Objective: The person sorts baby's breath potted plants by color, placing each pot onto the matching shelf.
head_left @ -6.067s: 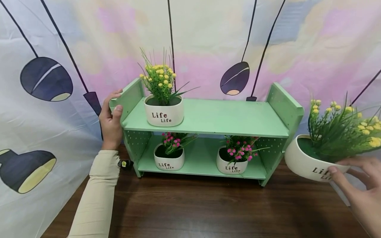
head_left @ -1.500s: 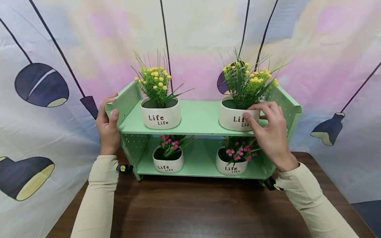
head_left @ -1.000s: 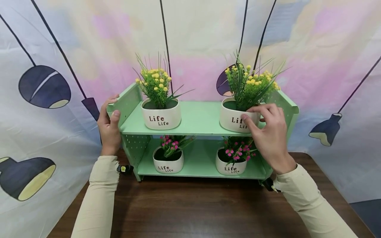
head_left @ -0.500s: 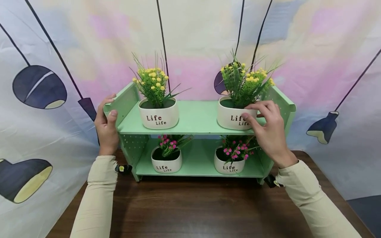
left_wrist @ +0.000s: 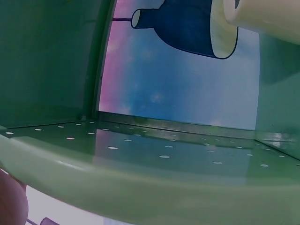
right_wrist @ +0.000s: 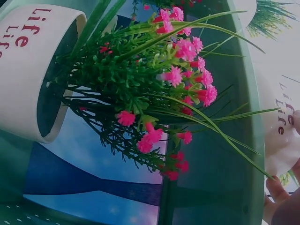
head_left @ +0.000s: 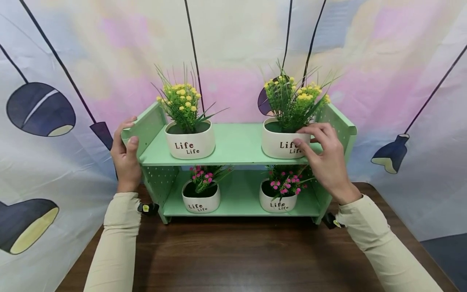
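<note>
My right hand [head_left: 328, 162] pinches the rim of a white "Life" pot with yellow flowers [head_left: 275, 142], thumb in front and fingers inside. That pot stands upright at the right of the top board of a green two-tier shelf [head_left: 238, 142]. On the shelf's left side panel, my left hand [head_left: 126, 158] grips the front edge. A matching yellow-flowered pot [head_left: 189, 142] sits at the top left. Below stand two pots with pink flowers, one left [head_left: 200, 200] and one right [head_left: 278, 200]. In the right wrist view, the lower right pot [right_wrist: 28, 70] appears sideways and close.
The shelf stands on a dark brown wooden table [head_left: 233, 259]. Behind it hangs a pastel curtain [head_left: 233, 40] printed with lamps. Perforated side panels rise above the top board at both ends. A dark strap [head_left: 148, 209] shows at the left wrist.
About six seconds ago my right hand held the yellow-flowered pot in the air right of the shelf; now it stands on the top board. Lately only the view has shifted slightly.
</note>
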`<state>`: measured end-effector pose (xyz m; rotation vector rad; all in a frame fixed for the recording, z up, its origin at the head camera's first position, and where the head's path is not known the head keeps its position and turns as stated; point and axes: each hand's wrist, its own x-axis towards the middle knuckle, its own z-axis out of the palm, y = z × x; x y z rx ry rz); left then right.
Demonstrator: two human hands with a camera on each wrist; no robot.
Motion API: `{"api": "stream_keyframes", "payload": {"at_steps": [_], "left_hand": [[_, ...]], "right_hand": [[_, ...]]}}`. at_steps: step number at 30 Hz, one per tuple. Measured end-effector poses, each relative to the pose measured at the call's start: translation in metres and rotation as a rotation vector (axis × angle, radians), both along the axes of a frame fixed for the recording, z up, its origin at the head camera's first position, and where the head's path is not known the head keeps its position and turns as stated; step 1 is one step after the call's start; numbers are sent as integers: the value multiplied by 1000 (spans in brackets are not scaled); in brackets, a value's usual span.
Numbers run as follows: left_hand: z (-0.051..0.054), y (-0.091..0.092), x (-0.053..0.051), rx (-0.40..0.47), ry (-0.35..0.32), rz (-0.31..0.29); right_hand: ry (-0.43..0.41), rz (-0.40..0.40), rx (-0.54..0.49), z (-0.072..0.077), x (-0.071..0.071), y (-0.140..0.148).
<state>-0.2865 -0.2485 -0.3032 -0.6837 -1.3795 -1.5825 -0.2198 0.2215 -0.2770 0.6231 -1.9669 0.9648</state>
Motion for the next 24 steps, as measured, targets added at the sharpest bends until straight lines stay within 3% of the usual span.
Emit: {"api": "stream_keyframes", "payload": {"at_steps": [8,14,20,24], "left_hand": [[-3,-4,-3,-1,-2,-1],[5,1,4,-22,0,9],[2,0,-1,-49,-10,15],[2,-2,6,-52,-25,50]], "right_hand": [[5,-2,-38,-3,-1,-3],[23,-20,-63,-1,2,-7],[15,-45,-80,-1,6,-9],[17,-45,-90,-3,8,-14]]}}
